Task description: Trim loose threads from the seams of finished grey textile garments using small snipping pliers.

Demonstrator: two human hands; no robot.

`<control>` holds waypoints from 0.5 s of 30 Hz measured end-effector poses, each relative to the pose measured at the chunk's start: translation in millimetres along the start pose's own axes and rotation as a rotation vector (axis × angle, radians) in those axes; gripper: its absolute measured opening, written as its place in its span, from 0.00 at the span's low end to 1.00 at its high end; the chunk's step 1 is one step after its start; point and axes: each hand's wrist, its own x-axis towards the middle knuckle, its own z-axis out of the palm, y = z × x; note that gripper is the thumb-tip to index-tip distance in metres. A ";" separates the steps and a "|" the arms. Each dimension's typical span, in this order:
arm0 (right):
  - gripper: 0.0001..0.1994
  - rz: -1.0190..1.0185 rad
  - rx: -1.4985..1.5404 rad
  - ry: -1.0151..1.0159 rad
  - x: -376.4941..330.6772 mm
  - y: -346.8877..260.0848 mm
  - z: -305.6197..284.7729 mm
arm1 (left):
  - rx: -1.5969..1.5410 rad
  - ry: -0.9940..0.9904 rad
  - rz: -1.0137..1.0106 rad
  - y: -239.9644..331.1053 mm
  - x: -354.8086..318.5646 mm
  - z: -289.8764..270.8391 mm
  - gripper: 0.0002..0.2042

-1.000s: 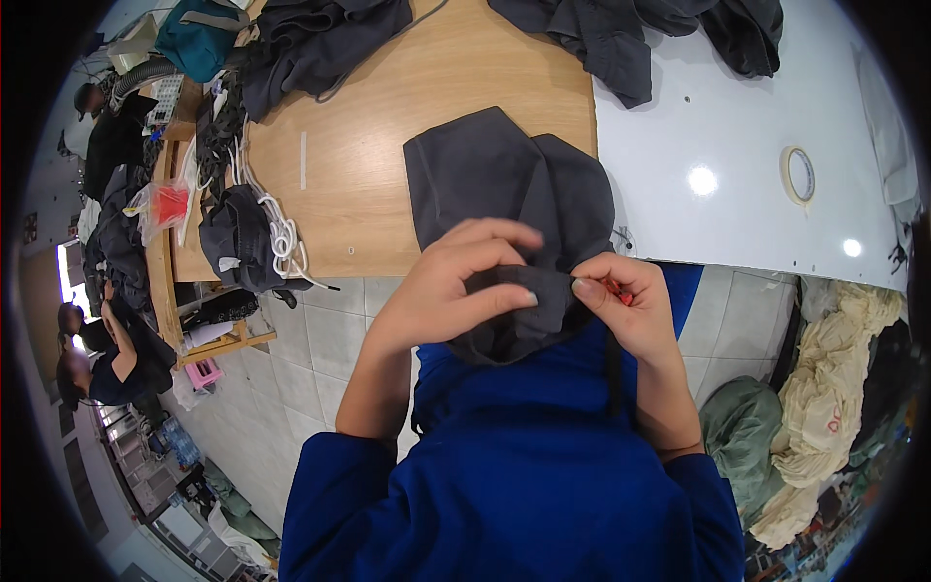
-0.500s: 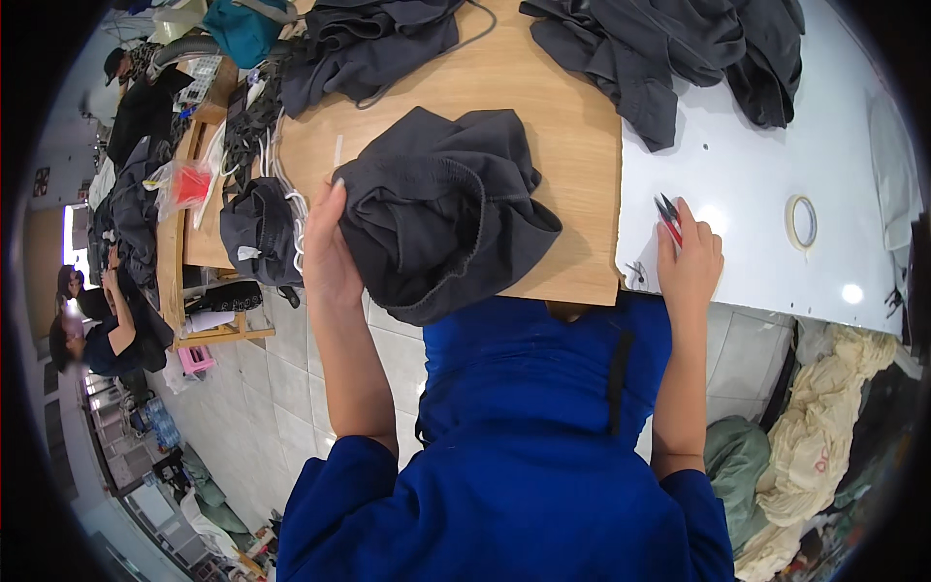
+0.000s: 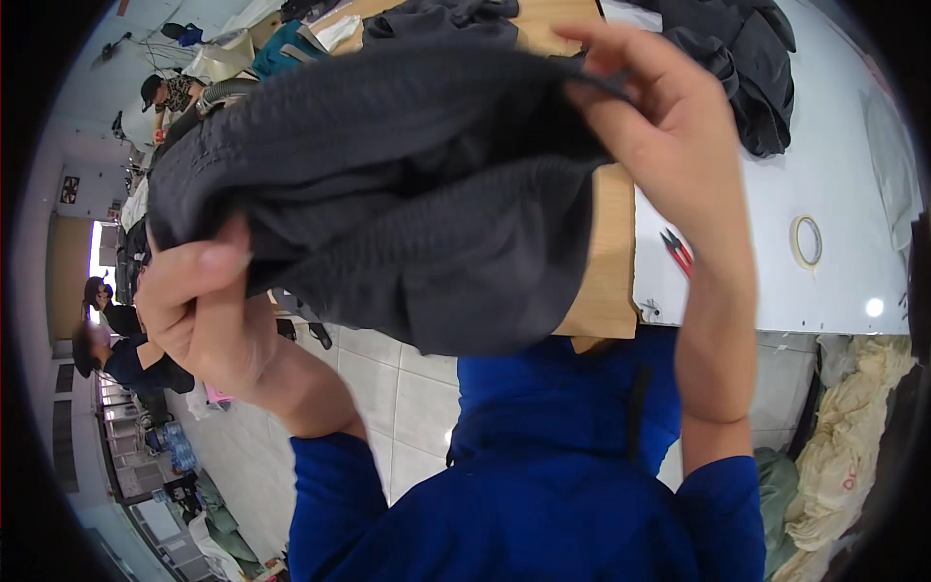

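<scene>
A dark grey garment [image 3: 456, 262] with a gathered elastic waistband is held up in front of me, its opening stretched sideways. My left hand [image 3: 213, 310] grips the left end of the band, thumb inside the opening. At the other end, my right hand [image 3: 669, 126] pinches the band between thumb and fingers, its other fingers raised. Red-handled thread snips [image 3: 679, 254] with dark blades lie on the white table, beside my right forearm. The cloth hides much of the wooden table.
More dark grey garments [image 3: 737, 73] are heaped at the far right, and another dark pile [image 3: 441, 24] lies at the far middle. A tape roll [image 3: 805, 242] rests on the white table [image 3: 747, 291]. Cream cloth [image 3: 844, 456] is bundled at lower right. Other people [image 3: 126, 339] are at the left.
The garment has risen off the wooden table towards me and its waistband is spread wide. My right hand has let go of the snips and taken the band's right end.
</scene>
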 end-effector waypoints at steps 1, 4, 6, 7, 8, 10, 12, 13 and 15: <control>0.07 -0.014 -0.004 0.006 1.2 -1.4 -1.8 | 0.261 -0.079 -0.139 10.0 11.2 6.9 0.13; 0.05 -0.384 -0.642 -0.292 2.3 -0.6 -24.7 | 0.622 -0.530 -0.211 -4.3 52.9 31.2 0.19; 0.17 0.018 -0.265 -0.155 24.0 -7.6 -80.7 | 0.608 -0.369 -0.175 -15.3 63.3 14.2 0.18; 0.18 -0.073 -0.283 -0.119 20.1 -9.7 -85.3 | 0.591 -0.337 -0.177 -8.2 67.4 21.4 0.19; 0.19 -0.350 -0.606 -0.100 10.6 -19.8 -67.1 | 0.593 -0.334 -0.182 -8.4 66.7 28.0 0.19; 0.20 -0.358 -0.439 -0.146 6.0 -31.6 -52.0 | 0.678 -0.337 -0.027 -9.7 65.0 40.7 0.20; 0.18 -0.008 -0.260 -0.029 4.7 -27.8 -74.4 | 0.531 -0.226 -0.098 -17.2 71.8 22.2 0.19; 0.17 -0.078 -0.361 -0.097 -3.1 -31.2 -85.4 | 0.584 -0.299 -0.013 -19.5 73.5 29.5 0.19; 0.15 -0.091 -0.462 -0.104 -19.0 -38.4 -80.5 | 0.561 -0.420 -0.093 -27.9 62.7 47.1 0.19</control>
